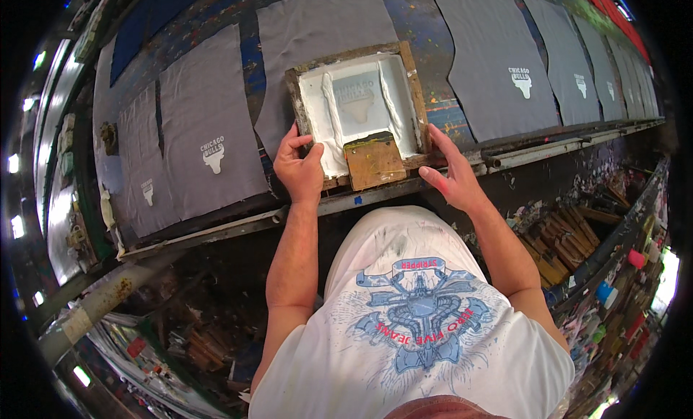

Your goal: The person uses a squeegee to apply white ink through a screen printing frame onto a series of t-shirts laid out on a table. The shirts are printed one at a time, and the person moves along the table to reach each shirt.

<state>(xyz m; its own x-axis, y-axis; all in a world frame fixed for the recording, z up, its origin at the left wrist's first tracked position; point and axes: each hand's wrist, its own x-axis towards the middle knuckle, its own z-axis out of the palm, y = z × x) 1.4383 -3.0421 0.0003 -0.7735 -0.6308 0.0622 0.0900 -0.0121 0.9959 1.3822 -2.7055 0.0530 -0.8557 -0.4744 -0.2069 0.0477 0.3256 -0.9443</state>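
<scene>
A wooden-framed printing screen (421,94) lies over a grey fabric piece on the long table in front of me. White ink coats its inside in thick ridges, and a darker design shows through the mesh. A wooden squeegee (377,163) with a paint-stained handle rests against the screen's near edge, inside the frame. My left hand (299,166) is closed round the near left corner, thumb bent up. At the near right corner is my right hand (455,175), fingers along the frame's side and thumb by its near edge. Neither hand touches the squeegee.
Grey fabric pieces with white printed designs lie to the left (216,123) and right (498,58) along the paint-spotted table. A metal rail (534,150) runs along its near edge. Wood pieces (567,235) and clutter fill the lower right; a rusty pipe (101,303) stands lower left.
</scene>
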